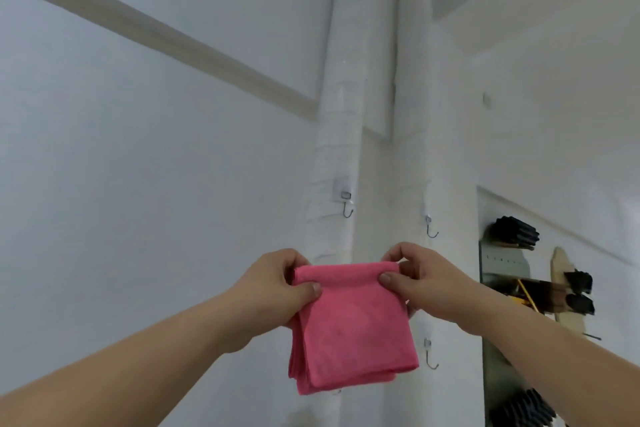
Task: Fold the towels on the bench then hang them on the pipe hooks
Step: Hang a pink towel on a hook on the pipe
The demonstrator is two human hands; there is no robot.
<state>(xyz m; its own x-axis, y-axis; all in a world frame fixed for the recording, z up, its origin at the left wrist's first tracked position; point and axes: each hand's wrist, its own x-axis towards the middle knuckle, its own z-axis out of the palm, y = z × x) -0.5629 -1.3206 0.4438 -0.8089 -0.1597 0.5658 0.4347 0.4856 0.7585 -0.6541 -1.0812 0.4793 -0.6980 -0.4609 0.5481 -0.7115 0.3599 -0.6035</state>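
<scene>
From the head view, we see the pink towel (349,326) up in the air, folded into a thick square, with several layers showing at its lower left corner. The left hand (277,284) pinches the upper left corner, thumb on the front and fingers curled behind. The right hand (427,279) pinches the upper right corner the same way. The top edge runs level between them and the rest hangs free, touching no hook.

Behind the towel we have two white upright pipes, the left pipe (336,149) wrapped in bands and the right pipe (412,114) smoother. One hook (347,206) sits on the left pipe, above the towel's top edge. An upper hook (431,229) on the right pipe is just above the right hand. A lower hook (430,355) shows just beside the towel's right edge, under the right forearm.

The towel hides the left pipe's lower stretch, and the right hand covers part of the right pipe.

Off to the right, a shelf recess (498,270) holds dark rolled things (516,230) and pale wooden pieces (561,274). A beige strip (138,24) slants across the wall at upper left.
</scene>
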